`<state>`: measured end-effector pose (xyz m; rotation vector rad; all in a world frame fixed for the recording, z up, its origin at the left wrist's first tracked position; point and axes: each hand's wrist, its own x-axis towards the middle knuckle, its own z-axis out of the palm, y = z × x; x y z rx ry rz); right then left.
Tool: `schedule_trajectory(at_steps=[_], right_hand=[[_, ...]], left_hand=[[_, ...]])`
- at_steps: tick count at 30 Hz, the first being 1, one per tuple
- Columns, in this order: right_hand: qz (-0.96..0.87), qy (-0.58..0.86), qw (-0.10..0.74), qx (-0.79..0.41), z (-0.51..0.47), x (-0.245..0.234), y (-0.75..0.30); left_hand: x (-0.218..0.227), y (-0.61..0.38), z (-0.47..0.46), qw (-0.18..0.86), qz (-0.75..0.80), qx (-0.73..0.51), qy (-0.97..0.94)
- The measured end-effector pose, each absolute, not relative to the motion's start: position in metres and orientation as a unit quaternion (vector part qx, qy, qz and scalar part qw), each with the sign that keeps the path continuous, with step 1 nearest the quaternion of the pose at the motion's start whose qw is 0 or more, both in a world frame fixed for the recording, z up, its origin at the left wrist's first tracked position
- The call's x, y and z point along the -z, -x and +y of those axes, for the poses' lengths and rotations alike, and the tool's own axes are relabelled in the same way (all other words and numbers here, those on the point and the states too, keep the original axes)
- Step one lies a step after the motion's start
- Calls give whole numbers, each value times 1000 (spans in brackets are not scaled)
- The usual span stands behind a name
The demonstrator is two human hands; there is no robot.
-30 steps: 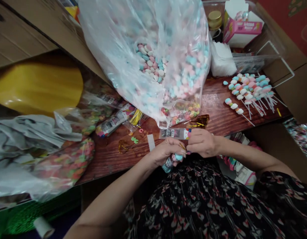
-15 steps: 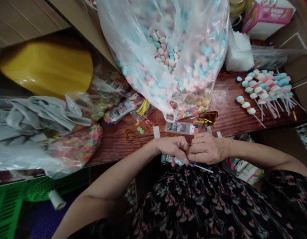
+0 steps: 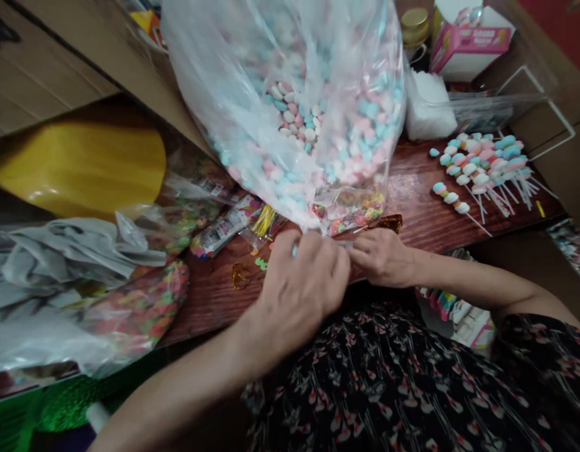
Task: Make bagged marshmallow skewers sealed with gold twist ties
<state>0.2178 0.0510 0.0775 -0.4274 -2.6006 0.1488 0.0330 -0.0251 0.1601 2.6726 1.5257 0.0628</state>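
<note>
Look at that clear plastic bag, thin and glossy! Beneath it, a varnished wooden tabletop shining; matt cardboard box on the left, smooth gold metal jar lid up top!

Candy-packing workshop, bulk candy bag, candy skewers

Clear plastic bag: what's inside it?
Pink, white and blue candies fill the clear plastic bag; multicoloured pieces show at its lower end. The table beneath it is hidden.

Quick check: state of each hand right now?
Left hand: closed on a small item, too hidden to name.
Right hand: fingers curled beside the left hand; cannot tell whether it holds anything.
</note>
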Motion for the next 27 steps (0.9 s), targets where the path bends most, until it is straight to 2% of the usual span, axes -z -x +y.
schedule_trajectory(at_steps=[2, 5, 8, 10, 12, 14, 16, 18, 20, 23, 27], right_hand=[[-908, 247, 296, -161, 65, -85, -216], [-754, 332, 350, -446, 61, -93, -210], [-570, 296, 271, -716, 36, -85, -198], [-508, 283, 228, -781, 25, -74, -194], [-525, 304, 250, -754, 25, -66, -194], [-616, 322, 323, -642, 33, -62, -194], [-722, 299, 395, -483, 39, -60, -192], [-791, 252, 427, -358, 37, -57, -184], [-829, 219, 418, -301, 29, -54, -175], [-870, 224, 361, -250, 18, -51, -176], [-862, 322, 350, -179, 19, -49, -231]], left_hand=[[-149, -45, -40, 32, 459, -59, -886], [-110, -47, -32, 140, 468, -114, -865], [-85, -33, -5, 271, 492, -311, -767], [-86, -22, 6, 298, 479, -415, -714], [-92, -17, 7, 285, 483, -472, -680], [-96, -19, 0, 310, 502, -484, -646], [-93, -21, -11, 415, 506, -441, -615], [-87, -19, -26, 517, 505, -370, -584], [-84, -8, -46, 521, 552, -341, -555], [-87, 30, -87, 399, 672, -329, -530], [-92, 86, -151, 410, 748, -172, -493]])
